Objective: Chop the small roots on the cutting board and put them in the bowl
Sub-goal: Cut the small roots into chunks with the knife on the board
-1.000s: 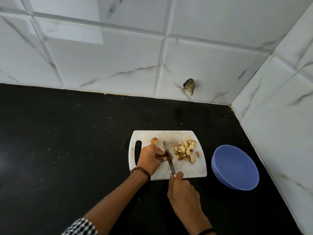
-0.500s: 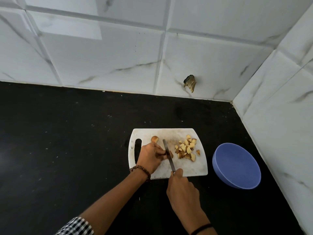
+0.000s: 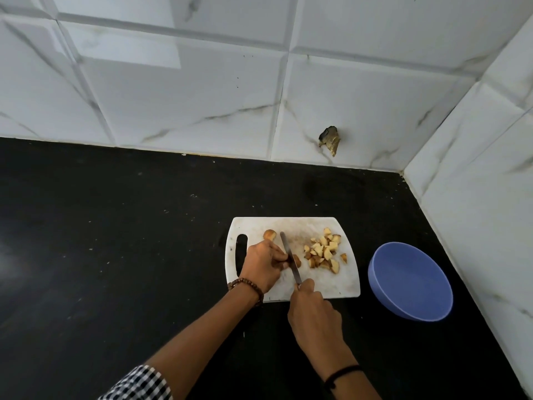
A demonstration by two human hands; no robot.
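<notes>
Now: left hand (image 3: 264, 262) pinches root (image 3: 297, 260); right hand (image 3: 313, 316) grips knife (image 3: 288, 255) on cutting board (image 3: 331, 284).

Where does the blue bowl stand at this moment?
In the head view, the blue bowl stands on the black counter, just right of the white cutting board and close to the tiled wall on the right side.

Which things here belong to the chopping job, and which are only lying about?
Job: white plastic cutting board, steel-bladed knife, pile of pale chopped root pieces, whole brown root, held brown root, round blue bowl.
Lying about: brownish lump on the white wall tile.
</notes>
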